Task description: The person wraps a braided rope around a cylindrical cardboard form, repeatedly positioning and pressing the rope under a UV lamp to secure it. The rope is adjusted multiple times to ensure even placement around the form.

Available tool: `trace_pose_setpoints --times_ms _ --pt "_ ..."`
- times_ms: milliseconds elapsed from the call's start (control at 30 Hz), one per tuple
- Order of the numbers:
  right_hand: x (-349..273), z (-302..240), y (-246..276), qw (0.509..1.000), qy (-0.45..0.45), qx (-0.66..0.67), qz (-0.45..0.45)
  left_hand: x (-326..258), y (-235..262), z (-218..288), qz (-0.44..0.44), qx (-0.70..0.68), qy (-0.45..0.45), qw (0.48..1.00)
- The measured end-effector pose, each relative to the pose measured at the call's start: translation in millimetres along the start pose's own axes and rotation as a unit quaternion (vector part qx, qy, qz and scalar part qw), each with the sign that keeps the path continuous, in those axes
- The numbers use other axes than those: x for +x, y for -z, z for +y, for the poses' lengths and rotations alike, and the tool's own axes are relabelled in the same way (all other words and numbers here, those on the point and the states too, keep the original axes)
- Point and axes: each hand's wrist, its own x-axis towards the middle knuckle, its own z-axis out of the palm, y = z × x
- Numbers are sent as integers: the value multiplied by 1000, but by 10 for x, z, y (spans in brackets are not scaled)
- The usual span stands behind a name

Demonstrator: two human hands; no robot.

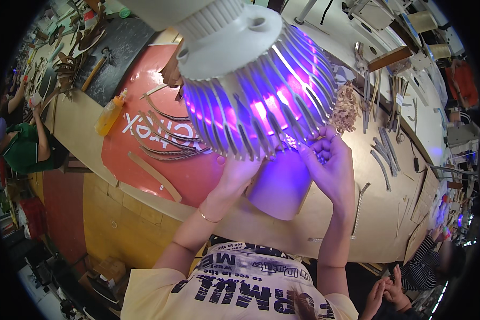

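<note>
A large lamp with metal fins and a violet glow hangs over my work and hides much of it. Below it stands a smooth round-sided block, tinted violet by the light. My right hand is at the block's upper right, thumb and fingers pinched on a small, bright, woven-looking piece. On the block's left side is my left hand; the lamp covers its fingers, so its grip does not show. Thin braided strips lie left of it on a red mat.
A yellow squeeze bottle and a hammer lie at the left, the hammer on a dark board. Curly shavings, grey braided pieces and metal tools are at right. Other people sit at both sides.
</note>
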Motion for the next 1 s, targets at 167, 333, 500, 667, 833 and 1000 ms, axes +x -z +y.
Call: trace_pose_setpoints --times_ms 167,333,500,667,833,1000 --pt "2 -11 19 999 -18 -38 -34 -27 -15 60 -7 -25 5 1000" --pt "42 -24 27 998 -34 13 -44 -4 -15 74 -19 -32 4 999" --pt "44 -37 41 994 -57 72 -57 3 -50 65 -24 -32 2 999" --pt "57 -11 58 988 -74 114 -74 -1 -67 52 -23 -20 -7 1000" --pt "76 16 101 978 -88 172 -82 -8 -81 20 -20 5 -22 1000" --pt "-22 19 -51 995 -26 94 -28 -31 -50 -1 -14 49 -46 998"
